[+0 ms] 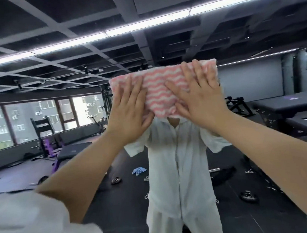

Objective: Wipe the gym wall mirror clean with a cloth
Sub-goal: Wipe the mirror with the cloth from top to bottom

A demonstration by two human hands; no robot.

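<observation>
— Condition of the cloth (162, 90)?
— Folded, fluffy, pink-and-white wavy stripes. It lies flat against the mirror (258, 108) at head height, over my reflection.
— Your grip?
— My left hand (130, 107) and right hand (198, 94) both press it with straight, spread fingers, one on each side; nothing pinched.

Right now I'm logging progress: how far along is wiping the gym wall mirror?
Under way. Both the left hand and right hand press the pink-and-white wavy-striped cloth flat against the wall mirror at head height. No cleaned or streaked zones are distinguishable, so the rest of the glass counts as still to do.
</observation>
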